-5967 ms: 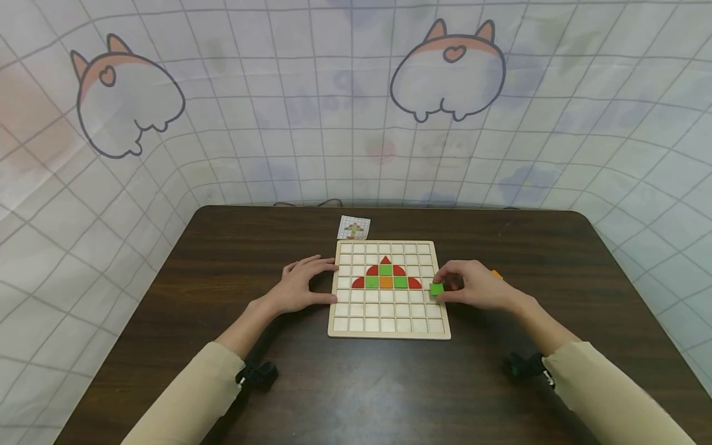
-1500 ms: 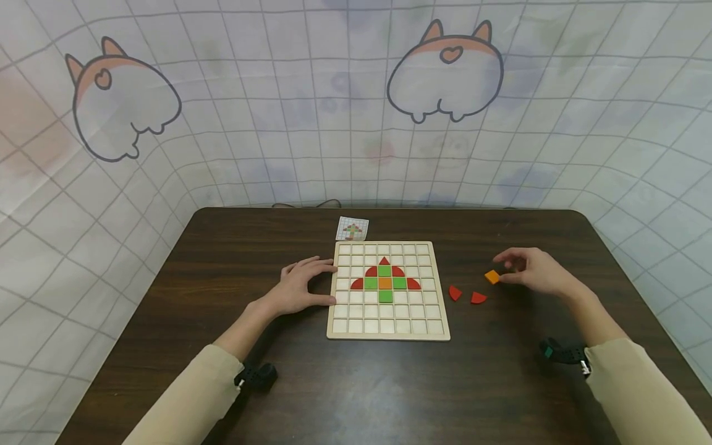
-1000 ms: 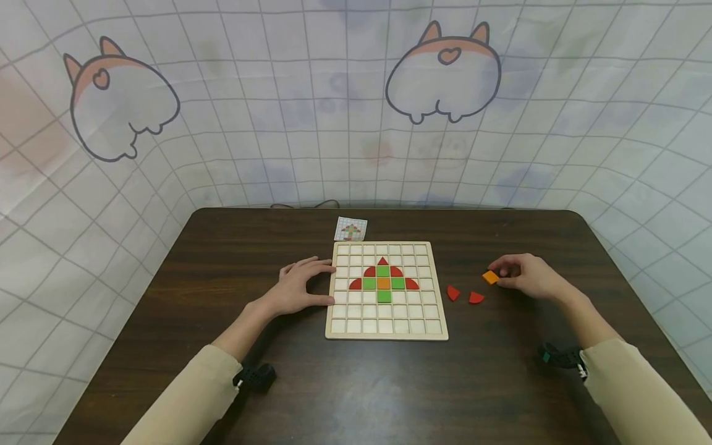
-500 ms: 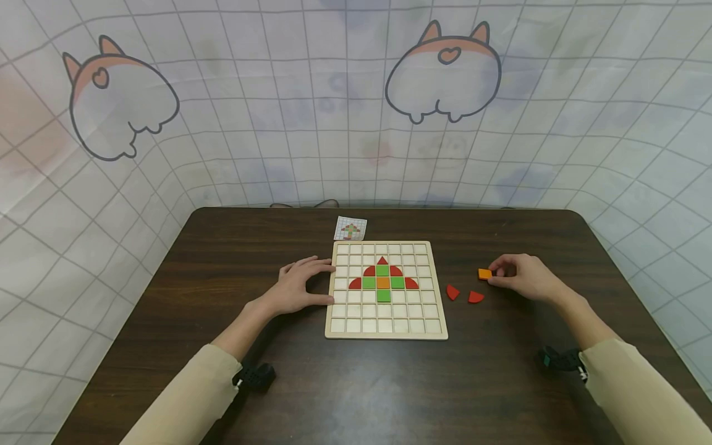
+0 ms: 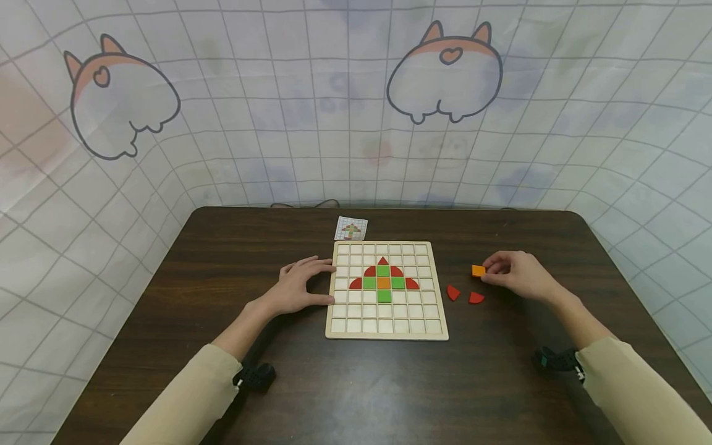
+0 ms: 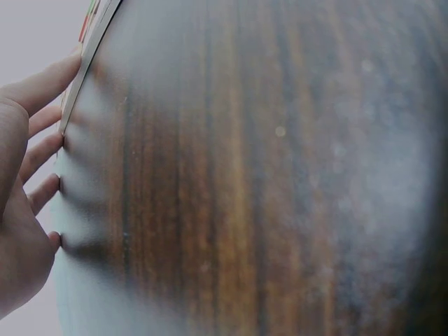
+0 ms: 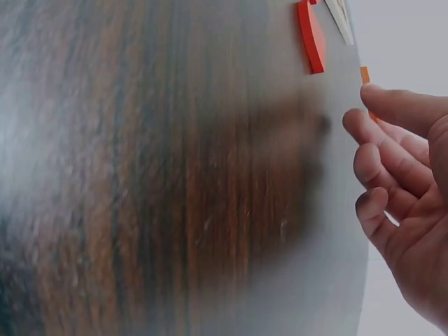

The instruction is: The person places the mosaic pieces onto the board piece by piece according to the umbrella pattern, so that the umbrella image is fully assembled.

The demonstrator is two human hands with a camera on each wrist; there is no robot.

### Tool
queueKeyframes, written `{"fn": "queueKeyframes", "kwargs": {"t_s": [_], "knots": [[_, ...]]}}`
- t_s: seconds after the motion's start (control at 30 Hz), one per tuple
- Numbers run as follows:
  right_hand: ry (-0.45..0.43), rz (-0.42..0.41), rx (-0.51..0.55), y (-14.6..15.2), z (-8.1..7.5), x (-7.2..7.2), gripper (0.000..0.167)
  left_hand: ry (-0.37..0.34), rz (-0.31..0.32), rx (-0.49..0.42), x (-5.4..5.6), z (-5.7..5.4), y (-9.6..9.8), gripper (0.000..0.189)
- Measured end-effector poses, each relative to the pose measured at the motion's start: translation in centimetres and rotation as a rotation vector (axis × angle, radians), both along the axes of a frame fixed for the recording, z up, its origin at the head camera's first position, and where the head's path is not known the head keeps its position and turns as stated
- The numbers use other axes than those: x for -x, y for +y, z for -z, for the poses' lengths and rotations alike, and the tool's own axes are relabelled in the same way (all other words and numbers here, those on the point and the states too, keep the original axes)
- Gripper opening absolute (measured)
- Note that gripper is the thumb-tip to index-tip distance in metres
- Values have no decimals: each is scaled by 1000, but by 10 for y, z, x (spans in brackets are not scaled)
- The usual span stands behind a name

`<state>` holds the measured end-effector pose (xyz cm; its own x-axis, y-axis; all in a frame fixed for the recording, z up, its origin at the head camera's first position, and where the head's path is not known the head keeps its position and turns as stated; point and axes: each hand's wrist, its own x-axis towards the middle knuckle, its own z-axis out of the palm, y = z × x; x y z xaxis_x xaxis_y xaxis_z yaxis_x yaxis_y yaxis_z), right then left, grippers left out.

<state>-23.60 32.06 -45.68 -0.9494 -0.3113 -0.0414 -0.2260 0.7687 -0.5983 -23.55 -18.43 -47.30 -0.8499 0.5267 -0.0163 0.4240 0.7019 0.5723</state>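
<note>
A light wooden grid board (image 5: 387, 329) lies on the dark table. On it sits a pattern of red, green and orange tiles, with a green square (image 5: 384, 296) lowest. My left hand (image 5: 297, 287) rests at the board's left edge, thumb and fingers spread and touching its rim. Right of the board, my right hand (image 5: 517, 274) pinches an orange square tile (image 5: 478, 271) between thumb and fingers. In the right wrist view only a sliver of that orange tile (image 7: 365, 74) shows past the thumb. Two red quarter-circle tiles, one nearer the board (image 5: 453, 292) and another (image 5: 476, 298), lie in front of this hand.
A small printed card (image 5: 351, 228) with a coloured grid picture lies just behind the board's back left corner. The table (image 5: 356, 395) reaches back to a hanging white checked cloth (image 5: 356, 123).
A green square has been added to the board's pattern below the orange one. My right hand has since taken hold of the orange tile and moved it slightly left. The left hand stays put.
</note>
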Motion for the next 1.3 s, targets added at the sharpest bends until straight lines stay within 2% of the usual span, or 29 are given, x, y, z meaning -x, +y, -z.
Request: {"fn": "queueKeyframes", "kwargs": {"t_s": [0.5,0.93,1.3], "knots": [[-63,2,112,-24,-1,-2,35,1,1,-1,0,-2,1,69],[-25,-13,153,-56,0,-11,28,2,8,-11,-1,0,1,69],[1,-90,167,-85,-1,-23,24,3,4,-15,-1,0,0,69]]}}
